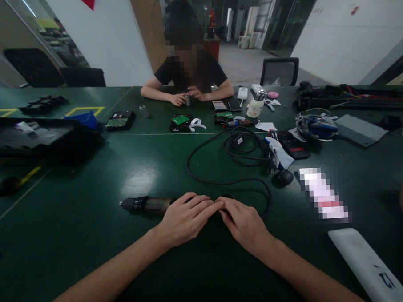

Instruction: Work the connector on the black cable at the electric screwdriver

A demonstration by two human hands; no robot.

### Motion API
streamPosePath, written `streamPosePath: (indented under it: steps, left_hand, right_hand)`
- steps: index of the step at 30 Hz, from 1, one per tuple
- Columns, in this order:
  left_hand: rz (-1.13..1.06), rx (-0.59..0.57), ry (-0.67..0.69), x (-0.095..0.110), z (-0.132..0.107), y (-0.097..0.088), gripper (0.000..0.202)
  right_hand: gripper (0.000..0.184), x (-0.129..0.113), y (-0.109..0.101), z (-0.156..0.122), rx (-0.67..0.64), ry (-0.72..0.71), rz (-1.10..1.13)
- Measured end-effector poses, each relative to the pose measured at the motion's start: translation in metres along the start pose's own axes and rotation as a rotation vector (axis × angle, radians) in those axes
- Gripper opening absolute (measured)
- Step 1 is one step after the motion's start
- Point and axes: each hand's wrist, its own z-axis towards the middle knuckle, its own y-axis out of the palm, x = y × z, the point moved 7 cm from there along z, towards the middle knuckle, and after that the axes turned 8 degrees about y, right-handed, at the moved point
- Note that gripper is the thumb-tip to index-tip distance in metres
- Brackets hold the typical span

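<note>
An electric screwdriver (145, 204) lies on its side on the green table (138, 162), tip pointing left, its black cord (222, 168) looping off to the right. My left hand (187, 216) rests over the tool's rear end, fingers curled down on it. Close beside it, my right hand (243, 222) has its fingertips pinched together where the cord meets the tool, touching the left fingertips. What lies under the fingers is hidden.
A person sits across the table handling a small object. Hard drives (120, 120) and circuit boards (180, 121) lie in front of them. A black tray (37, 138) stands at left, a computer mouse (285, 177) and cluttered tools at right, a white object (370, 266) at the near right.
</note>
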Motion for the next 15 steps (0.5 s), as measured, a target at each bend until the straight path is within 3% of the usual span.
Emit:
streamPosePath:
  steps: [15]
  left_hand:
    - [0.016, 0.003, -0.021, -0.0001, 0.0026, -0.0005, 0.047]
  right_hand:
    - [0.017, 0.0000, 0.0005, -0.0005, 0.020, -0.017, 0.005]
